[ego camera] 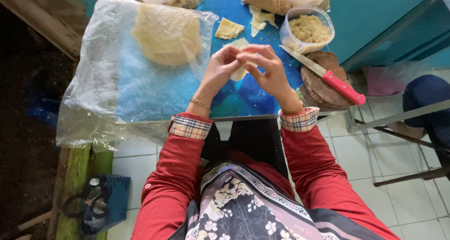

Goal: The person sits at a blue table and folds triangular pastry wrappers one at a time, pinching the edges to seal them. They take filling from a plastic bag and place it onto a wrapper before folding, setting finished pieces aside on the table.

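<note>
Both hands raised together above blue table (243, 99) — left hand (218, 73) and right hand (267, 73) pinching one pale dough wrapper (240, 73) between fingertips, fingers curled narrow around it. Just beyond: clear tub of crumbly filling (307, 30), loose wrapper pieces (229, 29). Red-handled knife (328, 76) resting on round wooden board (323, 83) — right of hands. Stacked wrappers under plastic sheet (164, 33), left.
</note>
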